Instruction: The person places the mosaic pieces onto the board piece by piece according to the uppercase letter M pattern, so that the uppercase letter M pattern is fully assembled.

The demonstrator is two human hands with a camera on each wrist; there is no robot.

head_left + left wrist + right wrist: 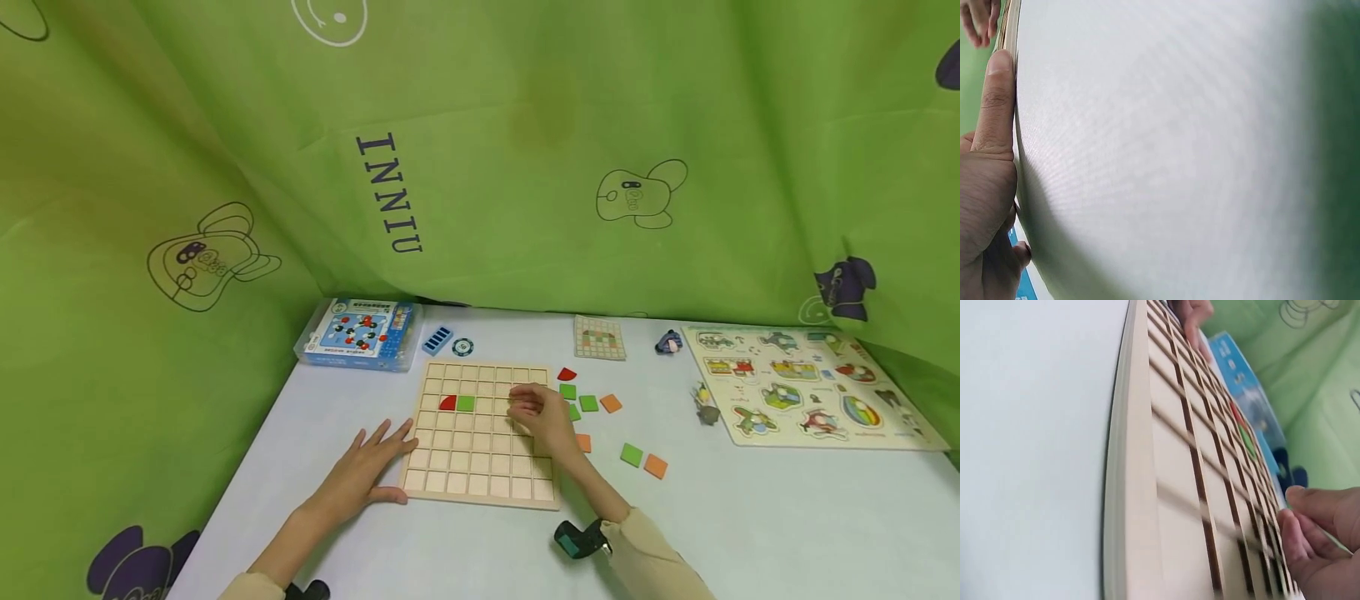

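A wooden grid board (459, 460) lies on the table. A red quarter-circle tile (448, 403) and a green square tile (466, 404) sit side by side in its upper-left cells. My left hand (362, 471) rests against the board's left edge, fingers spread, thumb at the near corner. Above the right part of the board is my right hand (546, 418); its curled thumb and fingertips (1295, 495) come together in the right wrist view. Whether a tile is between them cannot be made out. Loose green tiles (588, 403), orange tiles (611, 403) and a red quarter-circle (567, 374) lie to the right.
A pattern card (598, 337) lies behind the loose tiles. At the back left are a clear-lidded box (360, 333), a blue piece (437, 340) and a round chip (462, 347). A picture puzzle board (817, 392) and small figures (705, 404) occupy the right side.
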